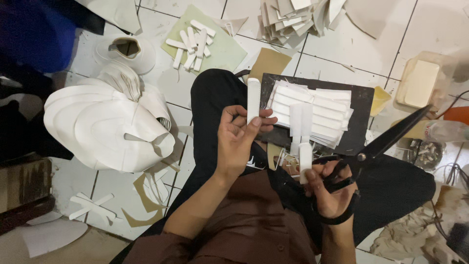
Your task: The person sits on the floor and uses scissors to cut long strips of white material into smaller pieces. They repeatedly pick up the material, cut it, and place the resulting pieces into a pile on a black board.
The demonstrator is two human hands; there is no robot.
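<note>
Fingers of the left hand (239,139) are pinched on a light, bendable white strip (253,99), best held low, while black scissors (376,146) and a second strip (305,161) are gripped right.

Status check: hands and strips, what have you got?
Left hand pinching a white strip upright. Right hand holding black scissors plus another white strip. Strip stack on black board, unobstructed.

Seated person in brown and black

A brown shirt with creased sleeves pushed up above the elbows covers the torso; black trousers clothe both legs. The left hand (238,142) and right hand (332,190) are bare, without gloves, rings or a watch.
</note>
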